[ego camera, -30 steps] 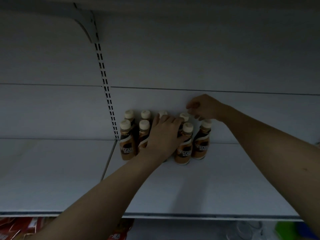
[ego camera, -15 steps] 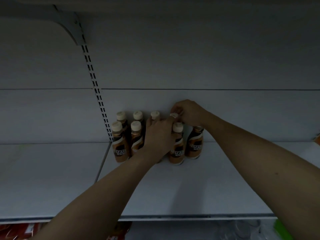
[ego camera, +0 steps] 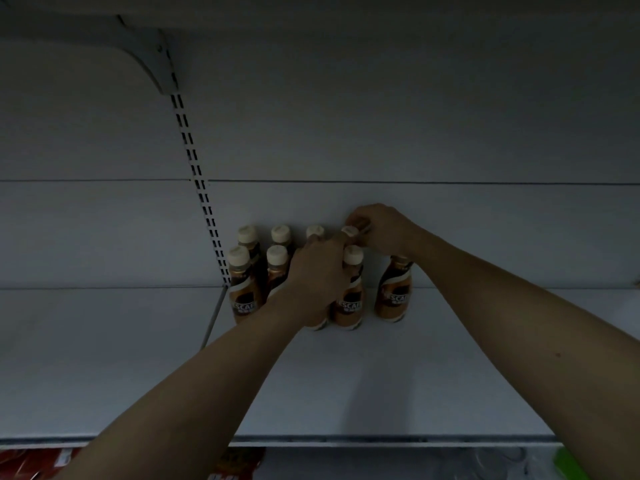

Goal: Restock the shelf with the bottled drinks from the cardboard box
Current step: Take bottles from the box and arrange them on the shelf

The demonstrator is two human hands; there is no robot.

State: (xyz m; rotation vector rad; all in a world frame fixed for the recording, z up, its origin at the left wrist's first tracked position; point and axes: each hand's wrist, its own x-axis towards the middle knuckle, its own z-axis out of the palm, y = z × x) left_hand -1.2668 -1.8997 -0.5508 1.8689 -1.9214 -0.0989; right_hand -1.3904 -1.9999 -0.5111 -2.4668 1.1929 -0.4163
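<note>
White steel makes up the shelf (ego camera: 346, 382), and the bottled drinks (ego camera: 348, 296) stand upright on it in two tight rows at the far side, against the back panel (ego camera: 381, 233), just right of the slotted upright (ego camera: 202, 202). Packing them far and close together likely leaves the near part of the shelf free for more rows.

The left hand (ego camera: 317, 271) curls its fingers round a front-row bottle, hiding most of it, seemingly to steady it or nudge it into line. The right hand (ego camera: 377, 228) reaches over to the far row and pinches a pale cap (ego camera: 349, 231) there, apparently settling that bottle against the panel. One bottle (ego camera: 393, 292) stands slightly apart at the right, below the right wrist.

Each bottle has a cream screw cap, a dark neck and a brown-and-tan label with partly readable white lettering. No cardboard box is in view. Red packets (ego camera: 31, 462) show below the shelf edge.
</note>
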